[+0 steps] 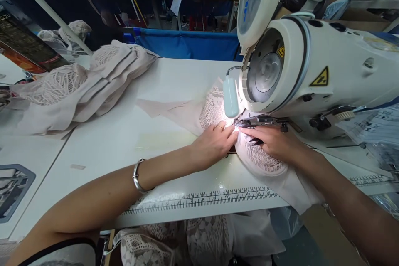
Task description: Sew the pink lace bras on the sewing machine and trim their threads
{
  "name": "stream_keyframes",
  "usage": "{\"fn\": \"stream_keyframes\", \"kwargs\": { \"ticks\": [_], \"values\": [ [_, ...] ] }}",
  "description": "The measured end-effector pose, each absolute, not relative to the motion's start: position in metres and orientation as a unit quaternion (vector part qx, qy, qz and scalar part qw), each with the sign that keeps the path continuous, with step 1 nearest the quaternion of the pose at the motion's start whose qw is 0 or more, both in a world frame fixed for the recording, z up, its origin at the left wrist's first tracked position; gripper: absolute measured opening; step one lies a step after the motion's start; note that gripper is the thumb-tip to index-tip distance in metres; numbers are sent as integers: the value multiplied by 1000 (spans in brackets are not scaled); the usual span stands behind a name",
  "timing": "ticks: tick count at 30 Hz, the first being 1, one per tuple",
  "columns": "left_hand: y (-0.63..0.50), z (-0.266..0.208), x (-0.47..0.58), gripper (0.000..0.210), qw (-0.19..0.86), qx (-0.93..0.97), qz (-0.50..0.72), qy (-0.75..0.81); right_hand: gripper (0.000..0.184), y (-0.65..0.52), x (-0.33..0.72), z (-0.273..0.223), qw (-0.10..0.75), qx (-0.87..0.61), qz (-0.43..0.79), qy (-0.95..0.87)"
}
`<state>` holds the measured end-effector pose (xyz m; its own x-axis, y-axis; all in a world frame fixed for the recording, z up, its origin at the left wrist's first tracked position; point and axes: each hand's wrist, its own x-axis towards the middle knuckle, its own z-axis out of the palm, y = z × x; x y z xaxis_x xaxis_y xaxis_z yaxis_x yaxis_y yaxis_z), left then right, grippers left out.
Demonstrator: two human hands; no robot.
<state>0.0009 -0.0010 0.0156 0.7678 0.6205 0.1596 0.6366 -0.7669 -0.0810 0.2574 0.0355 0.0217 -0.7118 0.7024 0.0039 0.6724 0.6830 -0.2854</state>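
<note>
A pale pink lace bra piece (264, 160) lies under the sewing machine's presser foot (249, 121), spreading on both sides of it. My left hand (215, 143), with a ring on one finger, presses its closed fingers on the fabric just left of the foot. On the right, my right hand (274, 143) stretches its index finger along the fabric beside the foot. Its other fingers curl around a small black pointed tool (257, 141), whose blades stick out over the lace; the rest is hidden. The needle tip is hard to make out in the bright light.
The white sewing machine head (327, 62) fills the right side. A small lamp (230, 97) hangs close above my fingers. Stacked lace pieces (84, 85) lie at left. A ruler strip (202, 199) runs along the table's front edge, and more lace pieces (205, 237) hang below.
</note>
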Motion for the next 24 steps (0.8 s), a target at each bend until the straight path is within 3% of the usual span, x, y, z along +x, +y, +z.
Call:
{"fn": "stream_keyframes", "kwargs": {
  "ticks": [15,24],
  "values": [
    [28,10,-15,24,32,-937,-117,-326,66,24,246,27,17,-422,41,-906],
    [36,12,-19,31,44,-939,-143,-311,10,25,228,36,-4,-555,100,-826]
  ]
}}
